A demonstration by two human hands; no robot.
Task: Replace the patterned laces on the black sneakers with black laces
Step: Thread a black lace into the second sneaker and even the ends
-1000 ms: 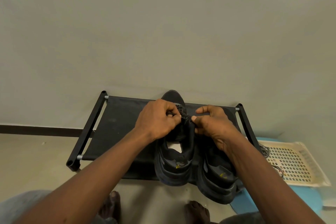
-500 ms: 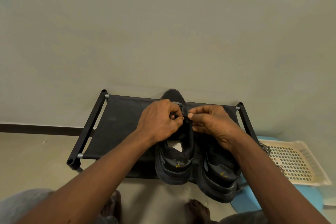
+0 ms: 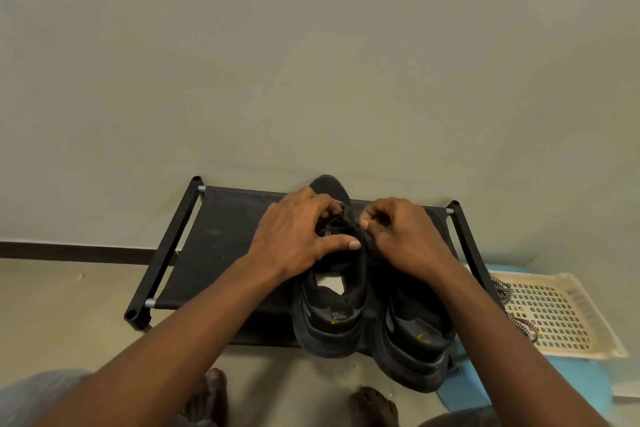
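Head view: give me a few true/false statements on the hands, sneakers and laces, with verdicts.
1. The left sneaker and the right sneaker both stand on the black rack. True.
2. Patterned laces lie at the left edge of the cream basket. True.
3. The right hand rests in the cream basket. False: it pinches a black lace at the left sneaker's top.
4. The left hand hangs free. False: it grips the left sneaker's upper.

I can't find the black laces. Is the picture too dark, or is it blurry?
Head view: dim, flat light, no glare; the laces are black against a black sneaker, half hidden by the left hand and right hand; the middle is sharp enough, not blurry.
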